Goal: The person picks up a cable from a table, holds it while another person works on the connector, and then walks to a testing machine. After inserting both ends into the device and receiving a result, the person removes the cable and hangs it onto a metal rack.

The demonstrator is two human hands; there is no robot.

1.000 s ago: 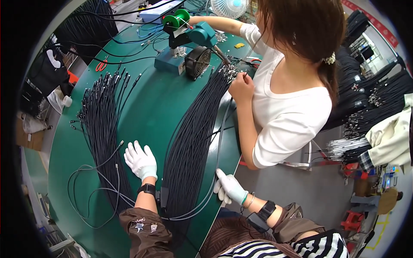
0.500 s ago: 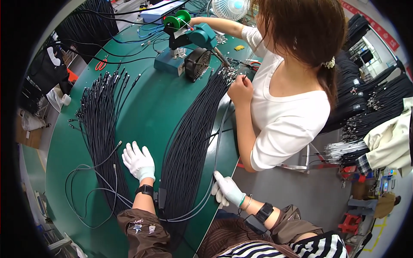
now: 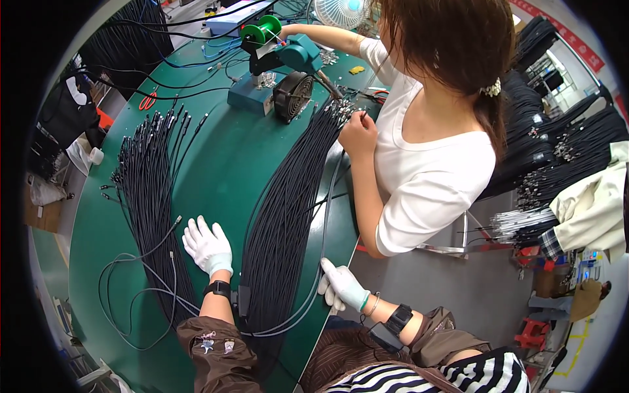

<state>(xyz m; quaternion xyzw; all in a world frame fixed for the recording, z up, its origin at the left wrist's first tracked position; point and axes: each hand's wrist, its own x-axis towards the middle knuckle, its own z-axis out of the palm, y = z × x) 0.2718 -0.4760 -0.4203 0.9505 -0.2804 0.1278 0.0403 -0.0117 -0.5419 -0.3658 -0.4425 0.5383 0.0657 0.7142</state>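
Note:
My left hand (image 3: 208, 247), in a white glove, lies with its fingers spread on the green table (image 3: 213, 167) and holds nothing. It rests between two long bundles of black cables: the left bundle (image 3: 147, 187) and the right bundle (image 3: 278, 229). My right hand (image 3: 343, 285), also gloved, is at the table's near right edge, its fingers apart and partly bent. Its fingertips are beside a grey cable (image 3: 325, 219) that curves along the right bundle; whether they touch it I cannot tell. A looped grey cable (image 3: 131, 257) lies over the left bundle.
A co-worker (image 3: 432, 157) in white sits at the right, one hand at the far end of the right bundle. Beyond stand a teal machine with a green spool (image 3: 261, 29), a black round fan (image 3: 293, 96) and red-handled scissors (image 3: 148, 100). Racks of cables (image 3: 570, 150) hang right.
The whole view has shifted slightly to the left. Both my hands stay in nearly the same places on the table. The co-worker's posture is almost unchanged.

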